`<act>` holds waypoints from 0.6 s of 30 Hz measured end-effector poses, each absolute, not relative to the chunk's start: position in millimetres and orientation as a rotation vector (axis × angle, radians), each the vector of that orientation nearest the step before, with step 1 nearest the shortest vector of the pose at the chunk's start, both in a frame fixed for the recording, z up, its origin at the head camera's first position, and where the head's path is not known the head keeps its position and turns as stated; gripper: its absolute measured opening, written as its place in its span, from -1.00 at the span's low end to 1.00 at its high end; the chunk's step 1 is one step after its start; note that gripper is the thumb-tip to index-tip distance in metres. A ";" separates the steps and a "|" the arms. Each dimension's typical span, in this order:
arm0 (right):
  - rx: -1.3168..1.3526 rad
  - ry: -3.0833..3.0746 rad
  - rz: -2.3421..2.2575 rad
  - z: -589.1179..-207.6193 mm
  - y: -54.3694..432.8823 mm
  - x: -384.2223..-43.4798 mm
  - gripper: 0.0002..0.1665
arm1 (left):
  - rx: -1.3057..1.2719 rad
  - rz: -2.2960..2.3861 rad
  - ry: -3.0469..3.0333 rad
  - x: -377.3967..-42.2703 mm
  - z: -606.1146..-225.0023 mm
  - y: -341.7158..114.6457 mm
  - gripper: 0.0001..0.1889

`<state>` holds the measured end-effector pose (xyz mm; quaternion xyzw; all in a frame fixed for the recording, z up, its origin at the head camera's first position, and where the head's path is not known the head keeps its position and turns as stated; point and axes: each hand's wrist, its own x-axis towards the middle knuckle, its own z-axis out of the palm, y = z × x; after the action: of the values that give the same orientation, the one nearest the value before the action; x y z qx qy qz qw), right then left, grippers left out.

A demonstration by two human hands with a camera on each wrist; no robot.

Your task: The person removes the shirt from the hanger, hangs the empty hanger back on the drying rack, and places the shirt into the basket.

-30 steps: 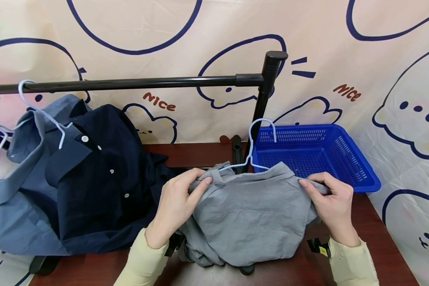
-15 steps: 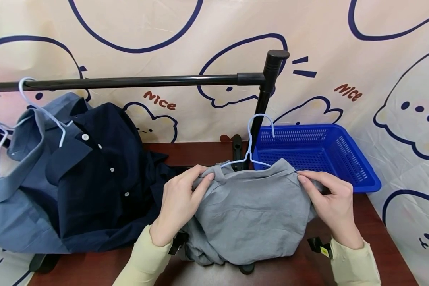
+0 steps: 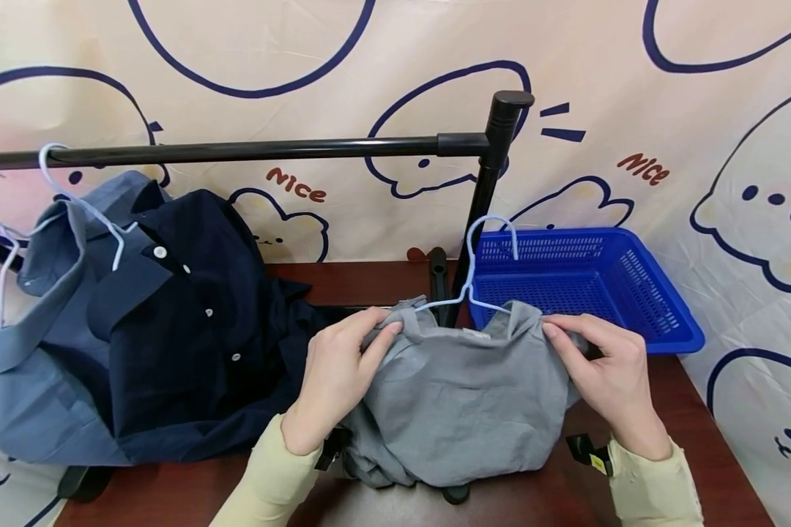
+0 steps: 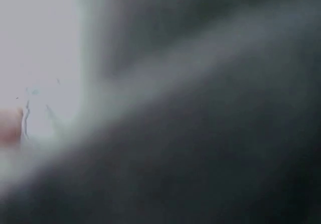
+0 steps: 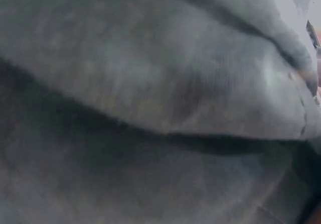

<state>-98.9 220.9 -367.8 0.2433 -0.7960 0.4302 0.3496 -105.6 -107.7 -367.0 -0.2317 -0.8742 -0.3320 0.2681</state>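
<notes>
the grey shirt (image 3: 474,410) sits at five o'clock in the head view, the hanger (image 3: 468,291) rising at its twelve. the left hand (image 3: 335,373) pinches it at ten o'clock, the right hand (image 3: 613,371) at two; uneven tugging could slide it off.

Two hands (image 3: 335,369), three hangers (image 3: 469,287), one basket (image 3: 652,293)

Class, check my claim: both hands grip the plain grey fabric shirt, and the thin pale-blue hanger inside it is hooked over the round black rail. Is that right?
Not quite: the thin pale-blue hanger is not on the round black rail but lower than it, as the head view shows. The left hand and right hand do grip the plain grey fabric shirt.
</notes>
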 end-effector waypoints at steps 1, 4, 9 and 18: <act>0.640 -2.064 1.122 -368.9 220.6 -99.5 -0.76 | -0.642 -0.889 -2.361 -105.4 -367.1 -105.9 -0.83; 0.668 -2.060 1.148 -374.9 219.6 -102.2 -0.79 | -0.688 -0.867 -2.363 -104.4 -367.8 -99.7 -0.83; 0.681 -2.043 1.185 -385.1 216.0 -105.2 -0.85 | -0.742 -0.837 -2.366 -102.8 -369.6 -88.5 -0.81; 0.708 -2.006 1.204 -385.8 201.8 -107.0 -0.71 | -0.791 -0.845 -2.340 -101.0 -371.6 -78.5 -0.83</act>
<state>-107.0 201.8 -385.8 0.2722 -0.7713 0.4629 0.3418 -101.0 -78.5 -371.6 -0.2923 -0.8649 -0.3124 0.2626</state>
